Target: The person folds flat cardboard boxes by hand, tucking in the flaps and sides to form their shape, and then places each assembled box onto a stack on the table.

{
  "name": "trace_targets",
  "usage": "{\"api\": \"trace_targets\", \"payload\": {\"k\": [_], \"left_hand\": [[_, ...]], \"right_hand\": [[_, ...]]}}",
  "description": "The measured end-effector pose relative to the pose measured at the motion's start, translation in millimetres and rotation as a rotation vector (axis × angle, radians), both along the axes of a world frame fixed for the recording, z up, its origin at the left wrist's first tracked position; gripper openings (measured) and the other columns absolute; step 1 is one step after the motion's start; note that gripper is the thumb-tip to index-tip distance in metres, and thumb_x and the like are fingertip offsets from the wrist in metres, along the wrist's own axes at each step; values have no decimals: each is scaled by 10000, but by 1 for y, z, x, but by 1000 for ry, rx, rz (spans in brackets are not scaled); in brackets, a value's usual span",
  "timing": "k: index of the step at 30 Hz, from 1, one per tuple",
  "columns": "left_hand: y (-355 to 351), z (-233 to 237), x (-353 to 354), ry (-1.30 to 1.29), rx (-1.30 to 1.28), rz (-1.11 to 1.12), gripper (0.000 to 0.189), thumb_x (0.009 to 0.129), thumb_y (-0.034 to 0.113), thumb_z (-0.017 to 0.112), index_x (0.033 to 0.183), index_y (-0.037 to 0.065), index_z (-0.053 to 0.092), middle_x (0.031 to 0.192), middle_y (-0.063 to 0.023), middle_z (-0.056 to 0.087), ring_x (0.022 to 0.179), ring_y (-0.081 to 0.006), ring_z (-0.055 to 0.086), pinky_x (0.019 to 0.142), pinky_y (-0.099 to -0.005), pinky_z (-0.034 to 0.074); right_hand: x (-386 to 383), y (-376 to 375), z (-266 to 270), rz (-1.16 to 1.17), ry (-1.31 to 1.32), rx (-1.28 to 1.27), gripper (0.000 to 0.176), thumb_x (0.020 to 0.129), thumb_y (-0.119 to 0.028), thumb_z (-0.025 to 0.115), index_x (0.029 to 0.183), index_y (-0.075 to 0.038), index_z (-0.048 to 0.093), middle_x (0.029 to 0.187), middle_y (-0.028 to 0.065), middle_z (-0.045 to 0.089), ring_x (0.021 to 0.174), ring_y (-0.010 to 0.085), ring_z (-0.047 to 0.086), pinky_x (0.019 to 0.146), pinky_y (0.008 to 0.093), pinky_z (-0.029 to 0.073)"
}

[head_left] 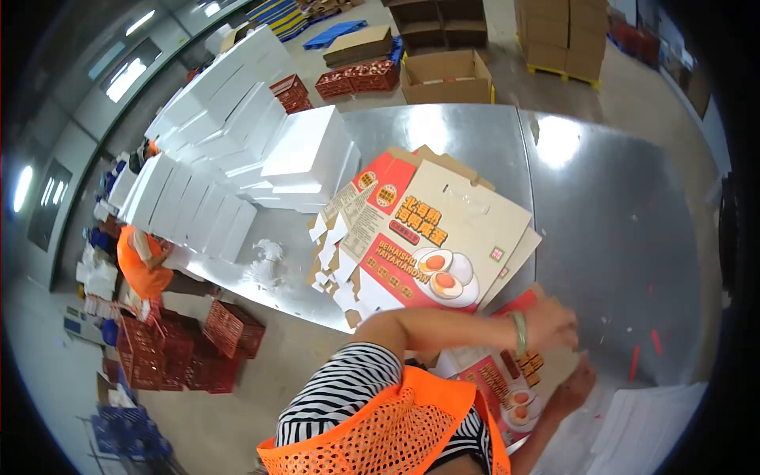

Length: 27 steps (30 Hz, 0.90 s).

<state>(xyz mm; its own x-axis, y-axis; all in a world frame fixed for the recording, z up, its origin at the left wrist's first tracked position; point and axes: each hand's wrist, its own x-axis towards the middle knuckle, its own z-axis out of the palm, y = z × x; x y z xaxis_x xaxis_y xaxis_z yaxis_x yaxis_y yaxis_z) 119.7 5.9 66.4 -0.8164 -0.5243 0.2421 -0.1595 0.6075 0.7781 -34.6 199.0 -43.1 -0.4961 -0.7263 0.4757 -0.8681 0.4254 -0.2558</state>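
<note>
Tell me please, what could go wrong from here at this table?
The left forearm passes close to the pile of flat cartons near the table edge, so a wide elbow movement might push some off. Loose red strips lie beyond the right hand and could stick to the printed carton. The high, uneven stack of white boxes might tip if bumped.

From here I see the bare left arm reaching across the chest from a black-and-white striped fabric sleeve, bent at the elbow. A pale green ring-shaped bangle circles its wrist. The bare left hand is slightly blurred, its fingers bent. The bare right forearm slants up to the bare right hand, near the left, fingers partly hidden.
</note>
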Motion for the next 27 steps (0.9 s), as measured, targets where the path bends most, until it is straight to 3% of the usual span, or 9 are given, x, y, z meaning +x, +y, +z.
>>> {"api": "trace_targets", "payload": {"k": [1, 5, 9, 11, 15, 17, 22, 26, 27], "left_hand": [[10, -11, -28, -25, 117, -19, 216, 822, 223, 718, 935, 42, 682, 822, -155, 702, 780, -345, 686, 703, -433, 532], [32, -49, -59, 80, 444, 86, 233, 751, 230, 775, 782, 24, 670, 787, -163, 697, 784, -351, 685, 717, -449, 525], [41, -73, -63, 108, 188, 321, 170, 754, 156, 759, 785, 9, 680, 728, -149, 696, 687, -309, 695, 633, -399, 532], [34, -72, -62, -22, 599, 128, 113, 777, 104, 736, 803, -1, 703, 688, -146, 694, 619, -261, 704, 572, -366, 542], [35, -55, -52, -5, 761, 138, 151, 878, 82, 664, 803, -49, 658, 697, -168, 697, 597, -210, 713, 492, -319, 562], [38, -76, -59, 99, 1230, 84, 162, 889, 74, 666, 787, -53, 657, 706, -163, 703, 615, -181, 718, 475, -304, 568], [47, -126, -91, 147, 1100, 170, 196, 892, 118, 670, 835, -67, 705, 765, -156, 727, 652, -204, 724, 558, -328, 603], [34, -149, -117, -124, 1049, 22, 247, 904, 233, 659, 857, -3, 715, 877, -145, 730, 817, -225, 713, 685, -427, 577], [27, -154, -124, -218, 929, -33, 229, 884, 246, 678, 903, 19, 704, 920, -138, 715, 867, -231, 692, 722, -432, 565]], "right_hand": [[6, -20, 25, 64, 58, 46, 339, 966, -2, 532, 1281, -66, 643, 1077, 130, 600, 1015, 322, 598, 850, 393, 502], [38, -34, 56, 34, -370, -52, 255, 1001, -26, 521, 1213, -48, 662, 1076, 130, 588, 1031, 307, 610, 863, 394, 499], [30, -30, 55, 33, -528, 28, 249, 1017, -61, 524, 1224, -38, 661, 1093, 123, 589, 1051, 287, 620, 865, 380, 499], [15, -28, 38, 108, -529, 11, 299, 1038, -144, 516, 1287, -26, 633, 1078, 140, 554, 1007, 285, 605, 861, 377, 466], [6, -34, 51, 85, -900, -89, 302, 1032, -212, 568, 1207, 12, 671, 892, 60, 577, 787, 156, 541, 701, 310, 438], [2, -43, 54, 22, -1082, -67, 306, 1026, -238, 587, 1146, 23, 692, 813, 24, 567, 716, 109, 490, 642, 284, 410], [-28, -38, 26, 8, -924, -1, 252, 994, -247, 625, 911, -13, 666, 724, -27, 527, 629, 68, 388, 551, 265, 306], [-45, -34, 12, 131, -989, -141, 247, 979, -246, 637, 887, -17, 655, 709, -17, 533, 598, 74, 379, 525, 270, 290], [-43, -41, 17, 4, -1000, 101, 264, 991, -250, 614, 1013, 4, 681, 781, 30, 607, 699, 141, 499, 621, 312, 399]]}}
